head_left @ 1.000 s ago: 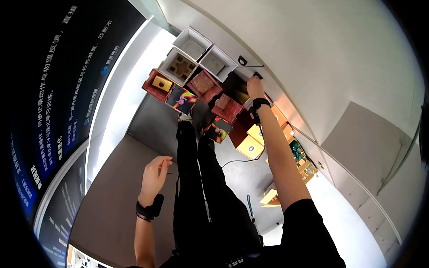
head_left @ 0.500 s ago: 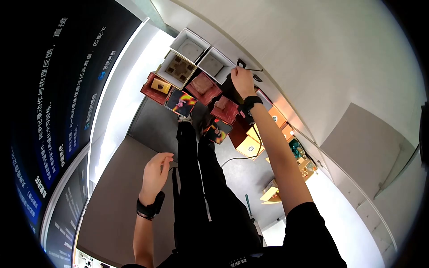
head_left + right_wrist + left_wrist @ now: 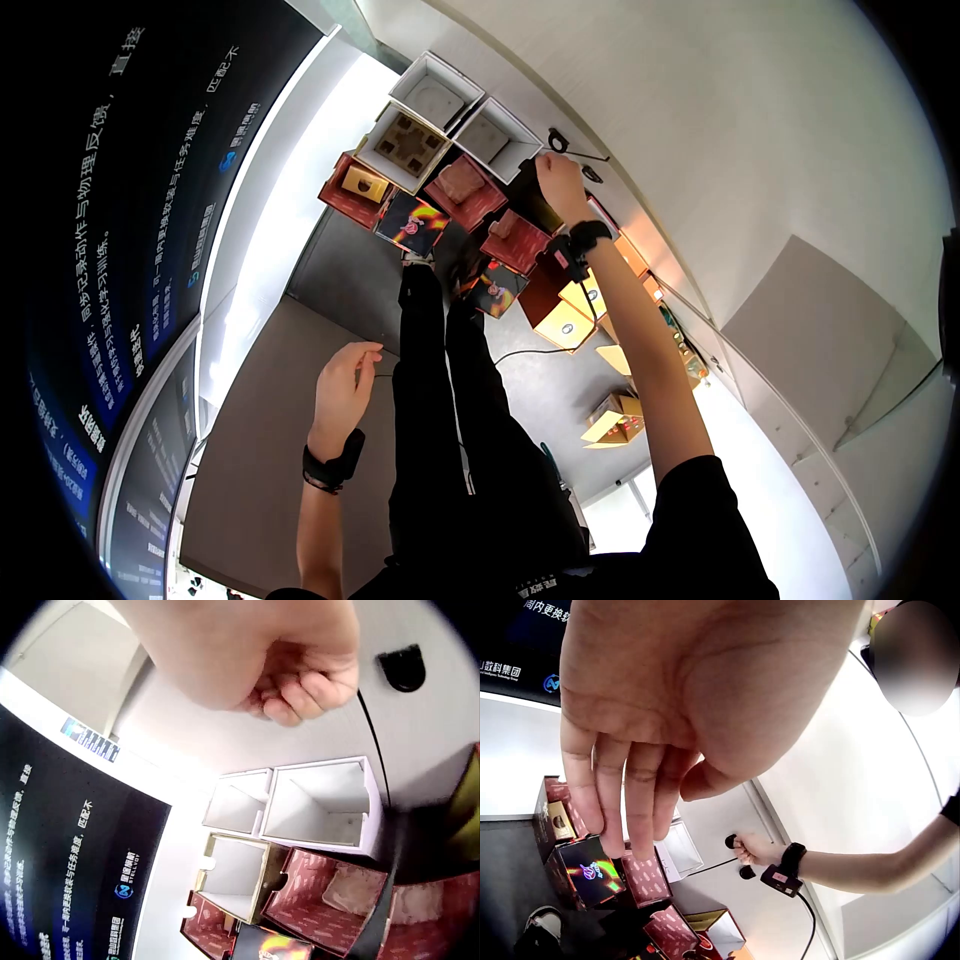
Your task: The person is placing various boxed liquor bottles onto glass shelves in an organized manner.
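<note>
My right hand [image 3: 561, 187] is raised at the cabinet front, its fingers [image 3: 315, 694] curled in toward the palm. No object shows in the curl in the right wrist view. In the left wrist view it is right beside a black door handle [image 3: 730, 841], with a second handle [image 3: 747, 872] just below. My left hand [image 3: 342, 398] hangs in the air left of my legs, fingers [image 3: 640, 787] loosely extended and nothing in them.
Open-topped boxes stand by the cabinet: a white box [image 3: 322, 763], a red-lined box [image 3: 470, 187] and several others. Boxes with dark printed sides [image 3: 412, 222] stand near my feet. Yellow cartons [image 3: 565, 327] are to the right. A cable [image 3: 813, 922] runs from my right wrist.
My right hand has moved left along the cabinet front, from near the right handle to near the left one. The left hand has stayed almost in place.
</note>
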Demonstrator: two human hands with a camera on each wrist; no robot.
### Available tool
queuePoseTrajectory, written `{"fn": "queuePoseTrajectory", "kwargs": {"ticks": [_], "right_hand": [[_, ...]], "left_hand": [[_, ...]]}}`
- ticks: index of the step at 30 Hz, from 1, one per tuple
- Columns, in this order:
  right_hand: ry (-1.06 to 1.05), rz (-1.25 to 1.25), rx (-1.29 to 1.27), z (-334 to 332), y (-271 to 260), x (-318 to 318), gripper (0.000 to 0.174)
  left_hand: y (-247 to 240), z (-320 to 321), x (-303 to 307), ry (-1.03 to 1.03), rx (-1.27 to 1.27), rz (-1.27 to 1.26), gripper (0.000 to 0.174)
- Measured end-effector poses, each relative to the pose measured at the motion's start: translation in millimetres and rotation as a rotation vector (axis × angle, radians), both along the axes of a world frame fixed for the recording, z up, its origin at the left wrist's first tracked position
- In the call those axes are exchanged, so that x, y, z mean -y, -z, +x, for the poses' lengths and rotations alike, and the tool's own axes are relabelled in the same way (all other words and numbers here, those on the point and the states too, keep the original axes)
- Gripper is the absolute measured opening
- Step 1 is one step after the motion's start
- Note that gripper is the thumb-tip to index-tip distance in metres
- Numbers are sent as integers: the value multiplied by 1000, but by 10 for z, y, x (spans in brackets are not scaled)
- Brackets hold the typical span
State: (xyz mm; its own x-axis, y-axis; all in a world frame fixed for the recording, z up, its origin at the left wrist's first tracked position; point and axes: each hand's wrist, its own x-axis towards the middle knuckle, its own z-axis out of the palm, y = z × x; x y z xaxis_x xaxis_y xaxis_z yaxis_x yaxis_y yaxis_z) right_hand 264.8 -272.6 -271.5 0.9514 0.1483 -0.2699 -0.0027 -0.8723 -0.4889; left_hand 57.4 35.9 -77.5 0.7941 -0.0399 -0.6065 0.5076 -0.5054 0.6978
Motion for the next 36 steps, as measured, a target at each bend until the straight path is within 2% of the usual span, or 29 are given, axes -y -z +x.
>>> {"fn": "queuePoseTrajectory", "kwargs": {"ticks": [1,3,6,8,11,13,15,16,17,19,20,21,22,23,24,25,28,29,30,31,33,34,36], "right_hand": [[129,16,70,7,-124,-25,30],[106,22,98,81,-153,-8,28],[30,-113,86,177,128,75,26],[6,-185,-100,185,358,133,22],[1,-114,-5,205,634,161,17],[-21,-182,13,211,768,86,16],[16,-294,19,204,846,40,15],[162,-186,54,130,847,21,17],[160,-187,53,62,818,39,17],[-22,-365,-32,-115,896,198,20],[-255,-548,-11,-255,911,327,24],[-326,-620,-137,-372,1033,485,25],[-286,-614,-344,-417,742,478,28],[-3,-514,-345,-686,1213,770,29],[-198,-590,-476,-685,910,792,31],[-62,-607,-441,-830,1020,902,33],[-110,-592,-597,-881,638,900,35],[61,-514,-598,-910,598,898,38],[230,-435,-595,-947,650,935,41],[230,-432,-600,-991,759,981,41],[353,-368,-575,-1067,1056,1049,61],[348,-362,-577,-1121,1253,1110,61],[488,-239,-741,-1116,1513,1149,58]], "left_hand": [[4,0,13,-3,5,-4,18],[11,-2,23,9,3,-4,17],[-10,42,70,20,14,-18,18],[-4,51,93,7,24,-21,16],[12,45,84,12,25,-13,15],[37,17,45,29,9,1,15],[74,-27,-2,10,-21,16,15],[90,-49,-26,10,-25,16,15],[107,-65,-47,14,-4,36,15],[97,-45,-35,20,24,52,15],[81,-23,-26,24,23,57,14],[70,4,-22,28,25,65,14],[60,28,-7,29,30,64,14],[49,46,18,36,28,63,14],[45,56,39,42,24,62,14],[55,57,55,44,23,64,14],[123,32,96,41,13,42,15],[154,11,107,54,3,46,15],[192,-12,118,66,-7,49,15],[237,-44,125,68,-12,53,15],[332,-114,136,80,-37,53,14],[348,-135,135,77,-39,61,14],[398,-155,156,101,-78,82,14]]}}
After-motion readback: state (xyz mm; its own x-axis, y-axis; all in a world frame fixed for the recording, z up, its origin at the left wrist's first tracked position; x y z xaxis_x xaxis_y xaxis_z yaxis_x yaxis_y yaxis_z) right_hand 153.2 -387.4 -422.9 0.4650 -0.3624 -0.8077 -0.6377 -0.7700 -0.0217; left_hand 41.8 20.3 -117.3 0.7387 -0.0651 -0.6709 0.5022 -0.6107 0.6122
